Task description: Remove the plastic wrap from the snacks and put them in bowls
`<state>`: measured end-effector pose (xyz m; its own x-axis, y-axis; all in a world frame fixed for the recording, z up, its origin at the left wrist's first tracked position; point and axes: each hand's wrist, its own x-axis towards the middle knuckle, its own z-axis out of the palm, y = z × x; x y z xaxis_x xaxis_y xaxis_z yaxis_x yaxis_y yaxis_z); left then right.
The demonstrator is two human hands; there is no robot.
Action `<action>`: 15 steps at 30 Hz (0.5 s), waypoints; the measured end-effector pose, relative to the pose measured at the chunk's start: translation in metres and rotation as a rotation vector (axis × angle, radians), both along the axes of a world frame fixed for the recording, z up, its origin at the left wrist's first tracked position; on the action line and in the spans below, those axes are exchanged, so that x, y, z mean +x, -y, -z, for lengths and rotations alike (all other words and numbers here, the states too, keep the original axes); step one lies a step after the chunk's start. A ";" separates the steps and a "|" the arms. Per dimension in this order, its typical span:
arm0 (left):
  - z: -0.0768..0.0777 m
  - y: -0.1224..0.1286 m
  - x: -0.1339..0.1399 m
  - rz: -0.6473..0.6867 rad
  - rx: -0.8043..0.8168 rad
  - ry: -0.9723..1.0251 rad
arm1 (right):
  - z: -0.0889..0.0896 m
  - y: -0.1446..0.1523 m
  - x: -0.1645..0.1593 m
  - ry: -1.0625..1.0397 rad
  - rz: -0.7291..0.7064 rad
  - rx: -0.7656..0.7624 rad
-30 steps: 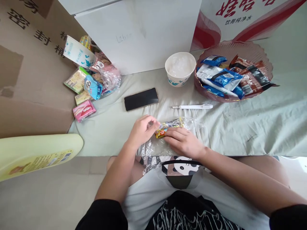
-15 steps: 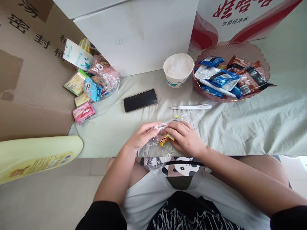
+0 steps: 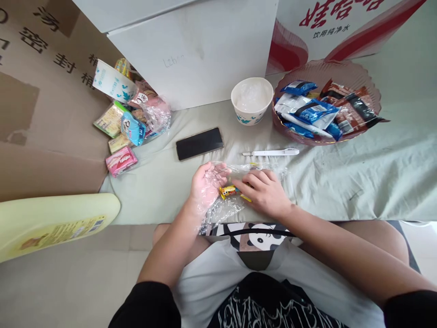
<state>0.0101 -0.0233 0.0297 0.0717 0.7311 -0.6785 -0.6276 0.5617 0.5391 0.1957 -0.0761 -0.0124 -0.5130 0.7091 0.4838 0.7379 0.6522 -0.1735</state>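
Note:
My left hand [image 3: 209, 184] is palm up with its fingers spread, and a crinkled clear plastic film [image 3: 223, 207] drapes across palm and fingers. My right hand [image 3: 264, 191] lies palm down with bent fingers over small yellow-wrapped candies. One yellow candy [image 3: 228, 191] with a coloured print pokes out between the two hands. The candies under the right palm are mostly hidden, and more of the film spreads beneath and beyond that hand. Just past the hands lies a white pen-like cutter [image 3: 271, 152] with a thin metal tip.
A black phone [image 3: 200, 143] lies beyond my left hand. A paper bowl [image 3: 251, 102] with clear plastic inside stands beside a pink basket [image 3: 285, 130] of blue and brown snack packs. Packaged snacks [image 3: 121, 160] and a tilted paper cup [image 3: 112, 81] sit by the cardboard box [image 3: 51, 150].
My left hand has turned palm up and opened, with the film now over it. The right hand stays over the candies, and one candy shows more clearly between the hands.

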 end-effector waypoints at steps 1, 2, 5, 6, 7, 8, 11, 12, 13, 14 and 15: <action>0.001 -0.002 0.000 -0.029 0.005 -0.022 | 0.001 0.000 0.000 0.004 -0.006 -0.017; 0.001 -0.003 0.000 -0.050 0.009 -0.045 | 0.001 0.000 0.000 -0.001 -0.010 -0.042; 0.004 -0.009 -0.002 -0.091 0.014 -0.091 | 0.000 0.001 0.001 -0.138 -0.060 -0.215; 0.006 -0.011 -0.003 -0.105 0.019 -0.097 | -0.001 0.001 0.001 -0.231 -0.091 -0.312; 0.007 -0.012 -0.004 -0.118 0.031 -0.098 | -0.003 0.001 0.002 -0.342 -0.126 -0.424; 0.008 -0.014 -0.004 -0.126 0.050 -0.093 | -0.005 0.001 0.003 -0.464 -0.157 -0.545; 0.012 -0.017 -0.004 -0.130 0.132 -0.060 | -0.011 -0.003 0.011 -0.841 -0.192 -0.820; 0.012 -0.018 -0.004 -0.123 0.155 -0.047 | -0.013 -0.006 0.015 -0.962 -0.182 -0.843; 0.013 -0.018 -0.004 -0.111 0.172 -0.040 | -0.015 -0.008 0.020 -1.067 -0.159 -0.830; 0.013 -0.019 -0.004 -0.098 0.186 -0.042 | -0.018 -0.011 0.026 -1.148 -0.127 -0.789; 0.013 -0.019 -0.004 -0.081 0.199 -0.054 | -0.020 -0.013 0.032 -1.196 -0.094 -0.741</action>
